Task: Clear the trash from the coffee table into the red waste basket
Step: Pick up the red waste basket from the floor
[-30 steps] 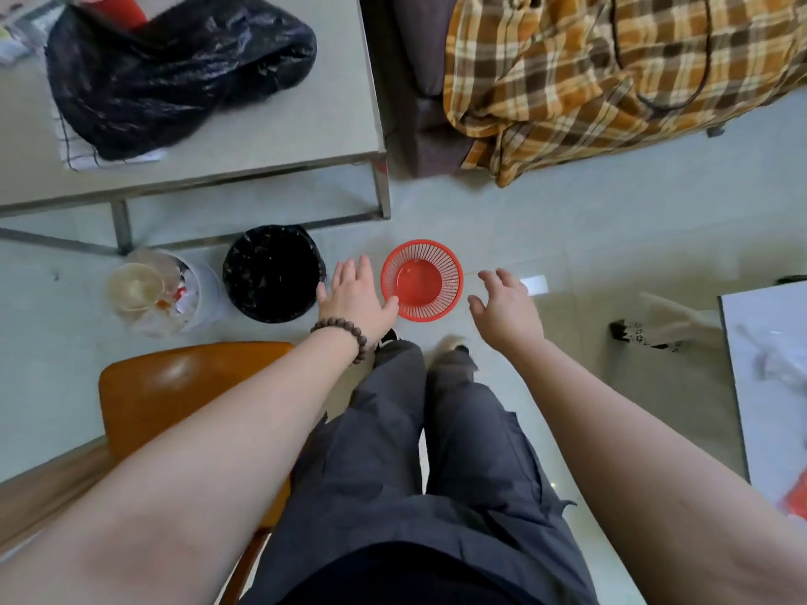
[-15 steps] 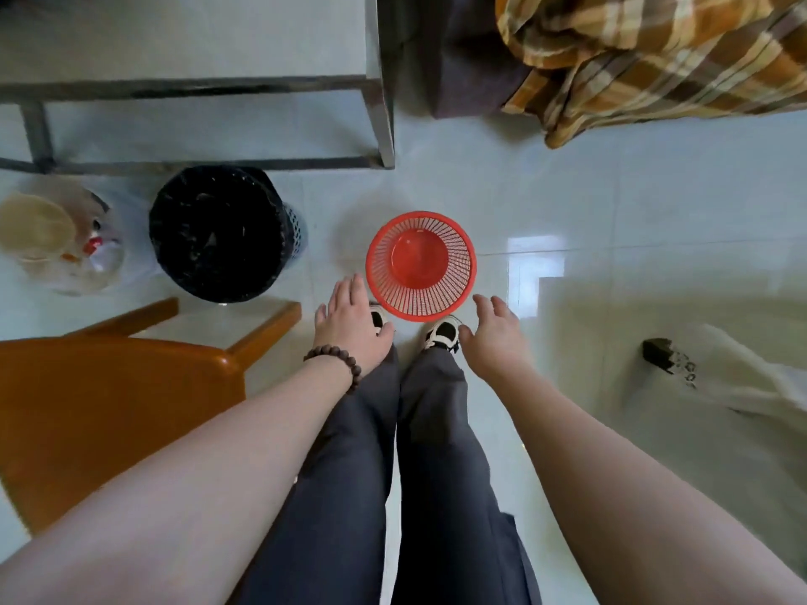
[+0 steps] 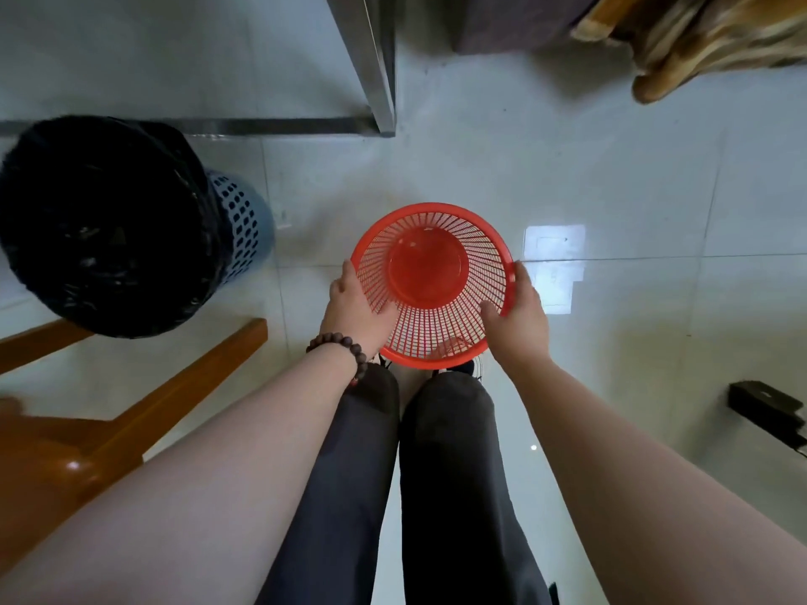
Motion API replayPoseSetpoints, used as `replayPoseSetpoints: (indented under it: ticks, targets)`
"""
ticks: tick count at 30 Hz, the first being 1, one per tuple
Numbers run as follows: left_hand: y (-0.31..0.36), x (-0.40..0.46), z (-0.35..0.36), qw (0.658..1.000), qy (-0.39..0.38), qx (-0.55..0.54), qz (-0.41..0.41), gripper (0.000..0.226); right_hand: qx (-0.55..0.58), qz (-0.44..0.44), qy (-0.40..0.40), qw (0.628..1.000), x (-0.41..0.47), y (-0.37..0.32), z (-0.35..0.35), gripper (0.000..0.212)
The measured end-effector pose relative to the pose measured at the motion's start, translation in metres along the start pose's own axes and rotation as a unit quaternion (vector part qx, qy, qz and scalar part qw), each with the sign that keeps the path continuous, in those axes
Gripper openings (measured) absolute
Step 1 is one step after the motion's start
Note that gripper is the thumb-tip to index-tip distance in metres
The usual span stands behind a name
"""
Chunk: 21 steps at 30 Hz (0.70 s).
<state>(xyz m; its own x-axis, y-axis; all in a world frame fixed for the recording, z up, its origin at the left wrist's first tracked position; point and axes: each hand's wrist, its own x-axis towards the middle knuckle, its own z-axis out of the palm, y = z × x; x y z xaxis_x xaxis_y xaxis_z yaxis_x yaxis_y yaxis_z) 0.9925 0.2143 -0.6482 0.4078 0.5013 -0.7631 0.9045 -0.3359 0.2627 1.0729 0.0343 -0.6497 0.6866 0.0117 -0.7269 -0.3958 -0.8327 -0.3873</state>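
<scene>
Hands, left (image 3: 354, 308) and right (image 3: 519, 318), grip red waste basket (image 3: 430, 266) rim.

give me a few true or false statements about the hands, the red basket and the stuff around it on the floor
1. Both hands grip the red waste basket at its rim. True: the left hand holds its left side, the right hand its right side.
2. The red basket holds trash. False: nothing shows inside it.
3. A bin lined with a black bag stands left of the red basket. True.
4. A beaded bracelet is on the right wrist. False: it is on the left wrist.
5. The red basket stands on a table. False: it is over the tiled floor, in front of the person's legs.
</scene>
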Motion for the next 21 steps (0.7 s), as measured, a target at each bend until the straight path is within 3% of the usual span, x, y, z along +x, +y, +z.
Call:
replayPoseSetpoints:
  ticks: [6,14,21]
  targets:
    - [0.016,-0.047,-0.046,0.996,0.037,0.033,0.078,0.05,0.043,-0.003,0.069,0.997,-0.037,-0.021,-0.036,0.063]
    - [0.095,-0.165,-0.16,0.977,0.07,0.061,0.191,0.053,0.097,-0.03,0.14,0.985,-0.156,-0.078,-0.152,0.057]
    - [0.18,-0.29,-0.266,0.932,0.1,0.057,0.343,0.053,0.141,-0.041,0.224,0.963,-0.285,-0.127,-0.276,0.053]
